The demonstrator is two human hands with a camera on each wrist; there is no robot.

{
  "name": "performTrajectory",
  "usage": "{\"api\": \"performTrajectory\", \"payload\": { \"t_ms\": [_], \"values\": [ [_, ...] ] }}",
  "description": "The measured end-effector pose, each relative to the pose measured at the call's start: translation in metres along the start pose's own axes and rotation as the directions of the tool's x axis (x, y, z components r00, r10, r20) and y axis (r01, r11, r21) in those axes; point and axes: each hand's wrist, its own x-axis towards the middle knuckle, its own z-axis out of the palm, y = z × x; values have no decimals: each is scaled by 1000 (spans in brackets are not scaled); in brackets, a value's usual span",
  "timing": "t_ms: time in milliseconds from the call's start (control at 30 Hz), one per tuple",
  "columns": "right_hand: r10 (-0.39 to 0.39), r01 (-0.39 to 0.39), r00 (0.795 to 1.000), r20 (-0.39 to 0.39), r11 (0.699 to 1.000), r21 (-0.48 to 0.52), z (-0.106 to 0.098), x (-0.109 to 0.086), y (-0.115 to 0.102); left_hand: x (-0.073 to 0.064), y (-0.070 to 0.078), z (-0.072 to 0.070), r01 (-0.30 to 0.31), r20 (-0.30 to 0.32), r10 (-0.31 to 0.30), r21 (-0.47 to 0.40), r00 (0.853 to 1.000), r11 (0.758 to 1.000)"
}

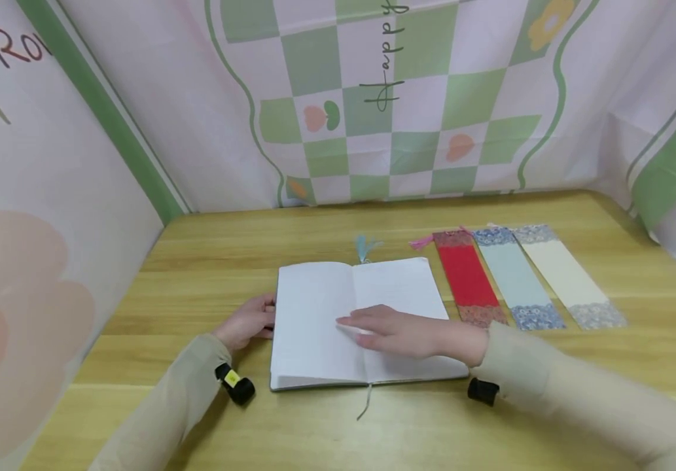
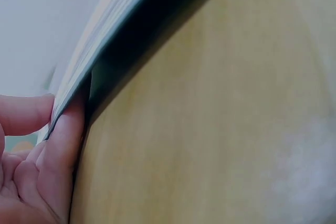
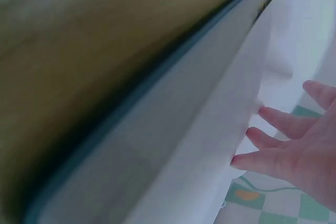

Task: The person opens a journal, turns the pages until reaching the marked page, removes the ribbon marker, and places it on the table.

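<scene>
An open notebook [image 1: 314,307] with blank white pages and a dark cover lies on the table. At its left edge my left hand [image 1: 246,324] pinches the cover and pages. In the left wrist view the thumb [image 2: 26,114] is at the page edge, with fingers tucked under the lifted cover. Over the right page and centre fold, my right hand [image 1: 399,332] is spread with straight fingers. Its fingertips [image 3: 257,132] are right at the page surface in the right wrist view. A light blue tassel [image 1: 364,248] sticks out above the notebook's top edge.
Right of the notebook lie a red bookmark [image 1: 468,275] with a pink tassel [image 1: 421,242], a pale blue bookmark [image 1: 514,275] and a cream bookmark [image 1: 567,275]. A thin grey ribbon [image 1: 365,404] hangs from the notebook's bottom. A patterned curtain [image 1: 367,150] borders the wooden table [image 1: 226,229].
</scene>
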Motion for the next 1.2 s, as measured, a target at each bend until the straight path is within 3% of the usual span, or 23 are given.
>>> {"api": "performTrajectory", "payload": {
  "t_ms": [100, 300, 567, 933, 1200],
  "values": [
    [46, -43, 998, 37, 997, -65, 4, 0, -4, 1, -1, -1, 18, -5, -18, -16, 1000, 1000],
    [24, -14, 998, 51, 982, -190, 11, -1, -7, 0, -2, -2, 44, -20, -46, -87, 999, 995],
    [19, 0, 998, 64, 956, -292, 1, 1, -4, 1, -2, 0, 30, 8, -30, -6, 1000, 1000],
    [122, -127, 992, -38, 906, -404, -34, 5, 32, 0, -1, 1, 36, -3, -36, -6, 999, 999],
    [171, -218, 974, -148, 889, -404, -55, 8, 59, 2, -1, 2, 57, -20, -57, -2, 998, 998]
  ]
}}
